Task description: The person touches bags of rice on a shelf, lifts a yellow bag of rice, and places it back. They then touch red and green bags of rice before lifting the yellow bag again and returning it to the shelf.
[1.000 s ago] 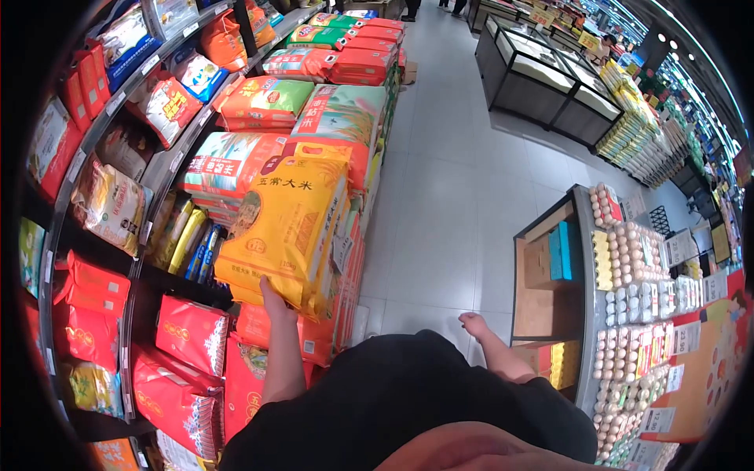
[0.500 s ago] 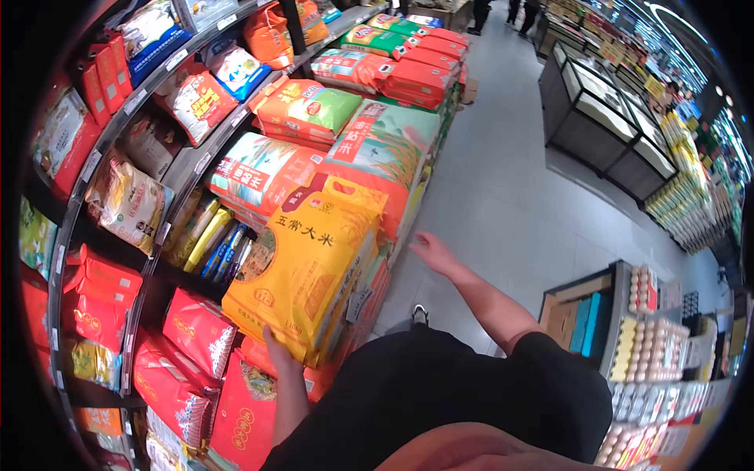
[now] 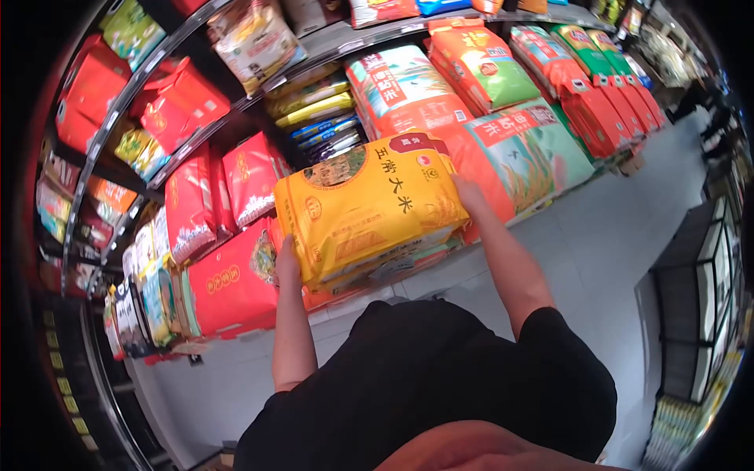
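Pale tiled floor [image 3: 581,259] — dark curved shelving [image 3: 106,129], black-framed display case [image 3: 695,302]

"五常大米" and "10kg" on yellow bag [image 3: 357,208], "粘米" on red-and-green bag [image 3: 522,165]

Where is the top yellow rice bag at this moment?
In the head view, the top yellow rice bag is near the centre, between the left hand and the right hand, just beyond the black shirt.

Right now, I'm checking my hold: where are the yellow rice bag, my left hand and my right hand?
Yellow rice bag [image 3: 365,210], head view: printed upper face.
Left hand [image 3: 289,262], head view: back of hand.
Right hand [image 3: 471,199], head view: back of hand.
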Motion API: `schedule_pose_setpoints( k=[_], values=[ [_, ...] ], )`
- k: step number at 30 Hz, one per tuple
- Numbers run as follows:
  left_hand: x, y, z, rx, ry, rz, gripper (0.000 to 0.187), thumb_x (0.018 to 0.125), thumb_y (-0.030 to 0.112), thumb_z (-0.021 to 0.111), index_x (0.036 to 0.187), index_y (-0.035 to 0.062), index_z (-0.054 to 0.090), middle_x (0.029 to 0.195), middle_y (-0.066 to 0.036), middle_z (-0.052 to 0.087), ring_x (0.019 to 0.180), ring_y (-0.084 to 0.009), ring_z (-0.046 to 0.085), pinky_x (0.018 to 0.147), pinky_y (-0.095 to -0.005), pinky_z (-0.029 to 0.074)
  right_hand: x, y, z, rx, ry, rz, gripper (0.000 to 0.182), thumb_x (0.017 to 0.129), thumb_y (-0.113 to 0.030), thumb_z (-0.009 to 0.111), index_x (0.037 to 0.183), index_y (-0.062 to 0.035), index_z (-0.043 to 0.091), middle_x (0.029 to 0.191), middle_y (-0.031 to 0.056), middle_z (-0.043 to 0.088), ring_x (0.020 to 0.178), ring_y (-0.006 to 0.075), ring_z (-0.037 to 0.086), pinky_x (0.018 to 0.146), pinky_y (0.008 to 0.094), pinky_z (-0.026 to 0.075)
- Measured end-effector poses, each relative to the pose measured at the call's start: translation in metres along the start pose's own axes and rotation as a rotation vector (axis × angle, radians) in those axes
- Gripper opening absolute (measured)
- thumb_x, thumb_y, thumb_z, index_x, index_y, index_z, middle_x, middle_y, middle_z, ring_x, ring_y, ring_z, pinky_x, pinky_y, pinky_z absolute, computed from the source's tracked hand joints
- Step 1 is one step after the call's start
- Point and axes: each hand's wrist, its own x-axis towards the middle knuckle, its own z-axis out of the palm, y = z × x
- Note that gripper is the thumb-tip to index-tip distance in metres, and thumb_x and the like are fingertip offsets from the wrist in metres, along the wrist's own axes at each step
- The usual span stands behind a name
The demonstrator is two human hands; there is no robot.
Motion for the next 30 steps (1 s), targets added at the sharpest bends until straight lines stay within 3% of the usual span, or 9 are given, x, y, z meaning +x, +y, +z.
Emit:
schedule_pose_setpoints(
  k=[1, 4, 7, 10, 13, 16, 19, 30],
  values=[
    [0.001, 0.001, 0.003, 0.073, 0.023, 0.058, 0.055, 0.100, 0.043, 0.051, 0.128, -0.0035, 0.060, 0.114, -0.016, 0.067, 0.099, -0.0221, 0.065, 0.085, -0.0353, 0.052, 0.006, 0.005, 0.001, -0.039, -0.014, 0.019, 0.076, 0.094, -0.057, 0.051, 0.128, 0.0105, 0.057, 0.123, 0.0288, 0.063, 0.117, 0.0344, 0.060, 0.100, 0.0398, 0.044],
    [-0.016, 0.014, 0.014, 0.137, 0.071, 0.083, 0.054, 0.099, 0.042, 0.052, 0.126, -0.0043, 0.061, 0.112, -0.015, 0.067, 0.095, -0.0219, 0.065, 0.083, -0.0345, 0.051, 0.024, 0.027, 0.008, -0.111, 0.082, -0.021, 0.084, 0.090, -0.064, 0.052, 0.131, 0.0090, 0.054, 0.127, 0.0323, 0.059, 0.124, 0.0401, 0.056, 0.103, 0.0431, 0.042],
    [0.005, 0.001, 0.005, -0.036, -0.033, 0.018, 0.054, 0.100, 0.042, 0.052, 0.127, -0.0037, 0.061, 0.110, -0.014, 0.068, 0.093, -0.0210, 0.066, 0.081, -0.0342, 0.052, 0.030, 0.039, 0.008, 0.014, 0.011, 0.019, 0.084, 0.090, -0.064, 0.053, 0.133, 0.0080, 0.053, 0.130, 0.0322, 0.057, 0.126, 0.0409, 0.054, 0.104, 0.0438, 0.042],
    [-0.006, 0.012, 0.017, -0.079, -0.019, -0.029, 0.055, 0.100, 0.044, 0.051, 0.127, -0.0035, 0.060, 0.110, -0.013, 0.068, 0.091, -0.0198, 0.067, 0.078, -0.0332, 0.054, 0.034, 0.044, 0.006, -0.088, 0.041, -0.019, 0.084, 0.089, -0.063, 0.054, 0.134, 0.0077, 0.052, 0.132, 0.0310, 0.056, 0.126, 0.0414, 0.053, 0.105, 0.0438, 0.041],
    [-0.015, 0.021, 0.021, -0.071, -0.057, -0.036, 0.056, 0.101, 0.045, 0.050, 0.128, -0.0033, 0.059, 0.110, -0.012, 0.068, 0.089, -0.0190, 0.068, 0.076, -0.0321, 0.055, 0.033, 0.048, 0.016, 0.017, 0.134, 0.006, 0.064, 0.094, -0.048, 0.057, 0.126, 0.0073, 0.059, 0.117, 0.0242, 0.066, 0.109, 0.0326, 0.064, 0.093, 0.0395, 0.048],
    [-0.024, 0.031, 0.028, -0.100, -0.044, -0.064, 0.055, 0.101, 0.044, 0.049, 0.128, -0.0034, 0.058, 0.110, -0.011, 0.068, 0.088, -0.0191, 0.069, 0.075, -0.0316, 0.056, 0.016, 0.034, 0.010, -0.086, 0.177, 0.012, 0.064, 0.093, -0.047, 0.058, 0.129, 0.0057, 0.057, 0.118, 0.0236, 0.065, 0.110, 0.0323, 0.064, 0.094, 0.0398, 0.048],
    [-0.037, 0.041, 0.036, -0.111, -0.029, -0.087, 0.056, 0.101, 0.044, 0.050, 0.129, -0.0033, 0.057, 0.110, -0.011, 0.068, 0.089, -0.0189, 0.068, 0.076, -0.0313, 0.056, 0.011, 0.026, 0.004, -0.105, 0.128, 0.022, 0.074, 0.089, -0.053, 0.059, 0.135, 0.0044, 0.051, 0.131, 0.0297, 0.058, 0.125, 0.0401, 0.054, 0.104, 0.0438, 0.042],
    [0.004, 0.008, 0.006, -0.041, 0.014, -0.056, 0.064, 0.096, 0.049, 0.054, 0.129, -0.0059, 0.057, 0.115, -0.014, 0.066, 0.099, -0.0216, 0.065, 0.085, -0.0341, 0.051, -0.014, 0.001, -0.002, -0.114, 0.210, -0.052, 0.070, 0.087, -0.049, 0.065, 0.132, 0.0037, 0.053, 0.126, 0.0274, 0.061, 0.119, 0.0392, 0.058, 0.100, 0.0445, 0.045]
  ],
)
